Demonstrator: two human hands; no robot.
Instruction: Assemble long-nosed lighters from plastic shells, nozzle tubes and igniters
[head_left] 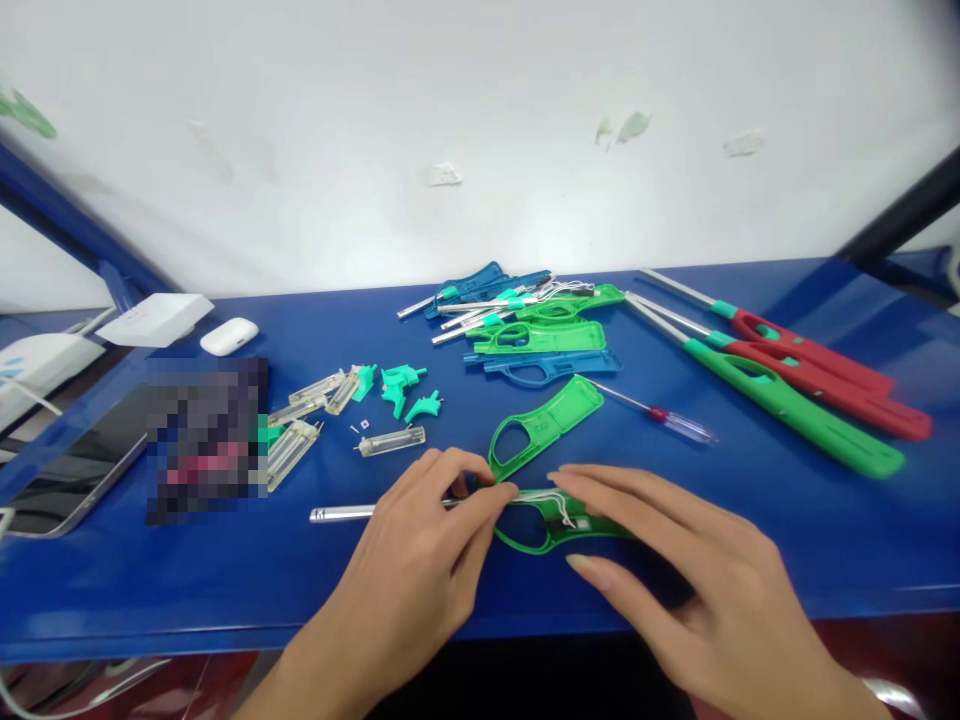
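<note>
Near the front of the blue table lies an opened green lighter shell half [529, 541] with a trigger loop. White wires [559, 498] run along its inside, and a metal lighter tube [341, 513] sticks out to the left. My left hand [424, 535] pinches the assembly where tube and shell meet; its fingertips cover that joint. Over the shell's right end, my right hand [690, 560] has its fingers stretched out and its thumb apart. The fingertips touch or nearly touch the shell, whose far end they hide. A matching green shell half [555, 418] rests just behind.
Behind are several blue and green lighter parts [536, 338]. A screwdriver [679, 425] and whole red and green lighters [795, 405] lie right. Teal triggers [401, 385], clear fuel tanks [391, 441], an earbud case [229, 337] and a phone [79, 460] are left.
</note>
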